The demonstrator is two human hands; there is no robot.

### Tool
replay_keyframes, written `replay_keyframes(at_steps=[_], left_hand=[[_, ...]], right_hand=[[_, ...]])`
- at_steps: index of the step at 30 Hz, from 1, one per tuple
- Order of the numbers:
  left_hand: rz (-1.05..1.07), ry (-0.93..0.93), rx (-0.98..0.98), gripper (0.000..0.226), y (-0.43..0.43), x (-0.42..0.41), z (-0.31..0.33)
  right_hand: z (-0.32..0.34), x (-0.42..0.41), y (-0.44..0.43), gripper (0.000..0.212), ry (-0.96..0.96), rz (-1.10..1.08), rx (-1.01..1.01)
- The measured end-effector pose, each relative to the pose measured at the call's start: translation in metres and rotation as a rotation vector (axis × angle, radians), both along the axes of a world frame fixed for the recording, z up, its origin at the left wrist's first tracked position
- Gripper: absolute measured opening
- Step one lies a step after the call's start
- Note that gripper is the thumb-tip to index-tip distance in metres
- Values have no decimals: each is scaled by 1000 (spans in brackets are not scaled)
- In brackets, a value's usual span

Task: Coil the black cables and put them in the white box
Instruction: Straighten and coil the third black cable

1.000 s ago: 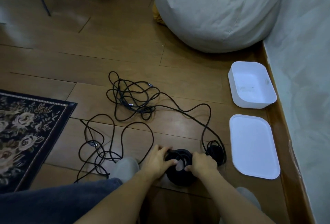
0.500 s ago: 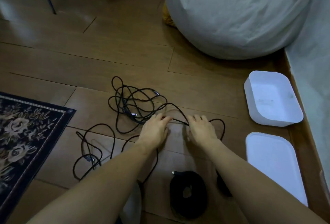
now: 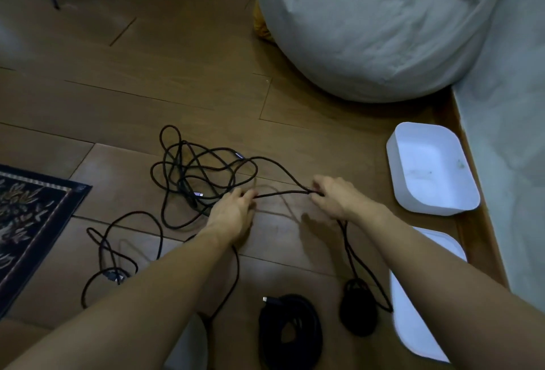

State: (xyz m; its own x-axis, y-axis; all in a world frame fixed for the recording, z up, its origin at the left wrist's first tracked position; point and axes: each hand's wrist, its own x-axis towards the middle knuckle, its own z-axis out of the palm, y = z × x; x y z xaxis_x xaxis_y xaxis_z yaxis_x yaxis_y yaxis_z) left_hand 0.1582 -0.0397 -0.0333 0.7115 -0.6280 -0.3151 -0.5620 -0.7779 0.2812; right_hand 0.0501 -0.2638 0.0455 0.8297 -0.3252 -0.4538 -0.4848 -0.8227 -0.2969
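Note:
A tangle of black cables [image 3: 194, 175] lies on the wooden floor ahead of me. My left hand [image 3: 233, 213] and my right hand [image 3: 333, 198] each pinch one black cable, and a short stretch of it [image 3: 280, 193] runs taut between them. From my right hand the cable drops to a small black bundle [image 3: 356, 310]. A finished black coil [image 3: 290, 331] lies on the floor between my arms. The open white box [image 3: 436, 201] stands at the right, with nothing inside.
The white lid [image 3: 413, 325] lies flat below the box, partly under my right arm. A grey beanbag [image 3: 368, 24] fills the upper right. A patterned dark rug [image 3: 26, 222] lies at the left. More loose cable [image 3: 118, 251] loops at lower left.
My hands left the finished coil on the floor, reached forward to the loose cable, took hold of it and pulled a stretch taut, the right hand moving right.

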Motion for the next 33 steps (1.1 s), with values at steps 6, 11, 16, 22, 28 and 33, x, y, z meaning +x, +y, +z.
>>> replay_keyframes(at_steps=[6, 11, 16, 22, 28, 33], left_hand=[[54, -93, -142, 29, 7, 4, 58], [60, -183, -194, 28, 14, 14, 135], [49, -197, -183, 27, 25, 18, 225], [-49, -154, -449, 49, 19, -12, 342], [-111, -153, -776, 18, 1, -57, 401], [-157, -423, -720, 9, 10, -77, 408]], right_hand=[[86, -2, -1, 19, -142, 55, 35], [148, -15, 3, 19, -251, 50, 18], [226, -24, 15, 13, -429, 12, 12], [311, -34, 45, 6, -610, 58, -27], [357, -58, 72, 14, -815, 96, -179], [361, -86, 65, 15, -774, 68, -242]])
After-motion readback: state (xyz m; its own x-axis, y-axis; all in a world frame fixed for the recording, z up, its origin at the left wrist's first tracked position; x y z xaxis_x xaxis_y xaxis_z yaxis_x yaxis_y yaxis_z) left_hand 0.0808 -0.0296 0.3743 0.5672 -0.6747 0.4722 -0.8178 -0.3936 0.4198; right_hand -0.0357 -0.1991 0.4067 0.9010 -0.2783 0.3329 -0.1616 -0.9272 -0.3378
